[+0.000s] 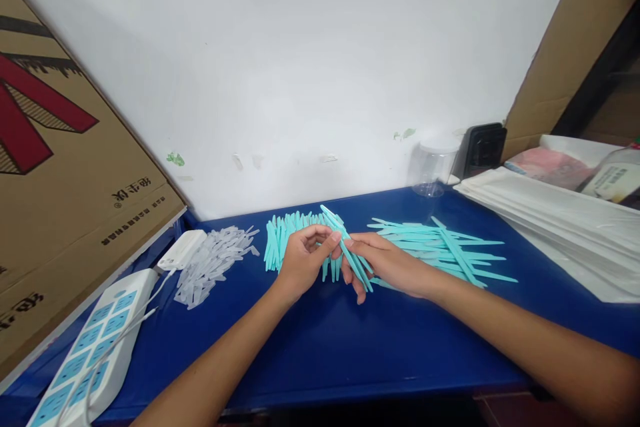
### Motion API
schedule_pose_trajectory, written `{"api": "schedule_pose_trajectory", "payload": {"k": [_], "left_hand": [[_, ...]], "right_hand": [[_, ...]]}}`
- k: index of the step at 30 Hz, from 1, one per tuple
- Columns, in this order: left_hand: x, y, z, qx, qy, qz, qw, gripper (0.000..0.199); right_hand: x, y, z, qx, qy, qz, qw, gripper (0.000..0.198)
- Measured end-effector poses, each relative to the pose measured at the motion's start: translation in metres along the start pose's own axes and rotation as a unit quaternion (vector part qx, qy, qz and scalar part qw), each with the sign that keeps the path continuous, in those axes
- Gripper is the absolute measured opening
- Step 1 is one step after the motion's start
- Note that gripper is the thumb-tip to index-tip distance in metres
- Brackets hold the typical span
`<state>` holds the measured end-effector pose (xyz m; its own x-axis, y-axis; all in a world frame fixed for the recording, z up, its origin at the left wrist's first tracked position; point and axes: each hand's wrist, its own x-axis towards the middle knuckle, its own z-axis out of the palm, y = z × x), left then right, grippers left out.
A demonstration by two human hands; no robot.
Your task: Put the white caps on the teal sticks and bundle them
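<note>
My left hand (305, 258) and my right hand (387, 261) meet over the middle of the table. Between them is a small bundle of slim teal plastic sticks (356, 267), slanting from upper left to lower right. My right hand grips the bundle, with some fingers hidden behind it. The left thumb and curled fingers pinch the sticks near their upper part. Behind my left hand lies a row of similar teal sticks (274, 240), set side by side. Right of my hands, a looser pile of teal sticks (450, 250) lies crosswise.
Small translucent plastic pieces (215, 263) are heaped at the left, beside a white box-shaped device (183, 248) and a power strip (95, 353) with cables. A clear jar (433, 167) stands near the wall. White bags (560, 213) lie right; a cardboard box (75, 180) stands left.
</note>
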<state>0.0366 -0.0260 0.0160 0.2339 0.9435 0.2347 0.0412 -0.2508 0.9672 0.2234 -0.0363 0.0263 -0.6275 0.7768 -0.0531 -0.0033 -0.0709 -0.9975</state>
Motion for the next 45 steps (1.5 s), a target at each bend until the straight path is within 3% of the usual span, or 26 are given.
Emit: {"api": "schedule_pose_trajectory", "payload": {"k": [4, 10, 14, 18, 22, 26, 29, 38, 45], "left_hand": [[0.001, -0.005, 0.0, -0.02, 0.005, -0.006, 1.0, 0.037], [-0.001, -0.005, -0.004, -0.008, -0.059, -0.041, 0.997, 0.041], [-0.001, 0.001, -0.005, -0.009, -0.064, -0.048, 0.997, 0.038], [0.006, 0.007, -0.018, 0.004, -0.014, -0.041, 0.999, 0.036], [0.018, 0.005, -0.051, 0.083, 0.045, -0.048, 0.994, 0.043], [0.028, -0.005, -0.089, 0.234, 0.09, -0.056, 0.966, 0.049], [0.032, -0.015, -0.102, 0.303, 0.117, -0.063, 0.944, 0.052], [0.032, -0.03, -0.099, 0.392, 0.153, -0.066, 0.905, 0.064], [0.031, -0.027, -0.096, 0.475, 0.158, -0.063, 0.863, 0.052]], "right_hand": [[0.001, 0.003, 0.0, -0.006, -0.019, -0.008, 1.0, 0.037], [0.003, 0.009, -0.001, 0.003, -0.059, -0.013, 0.998, 0.053], [0.005, 0.012, -0.001, -0.053, -0.062, -0.031, 0.996, 0.056], [0.006, 0.014, -0.002, -0.189, 0.003, -0.041, 0.981, 0.056], [0.006, 0.011, -0.008, -0.238, 0.047, -0.063, 0.968, 0.05], [0.006, 0.006, -0.014, -0.248, 0.066, -0.068, 0.964, 0.046], [0.007, 0.005, -0.017, -0.259, 0.073, -0.064, 0.961, 0.041], [0.007, 0.011, -0.018, -0.269, 0.07, -0.057, 0.959, 0.033], [0.007, 0.008, -0.017, -0.284, 0.071, -0.06, 0.954, 0.033]]}}
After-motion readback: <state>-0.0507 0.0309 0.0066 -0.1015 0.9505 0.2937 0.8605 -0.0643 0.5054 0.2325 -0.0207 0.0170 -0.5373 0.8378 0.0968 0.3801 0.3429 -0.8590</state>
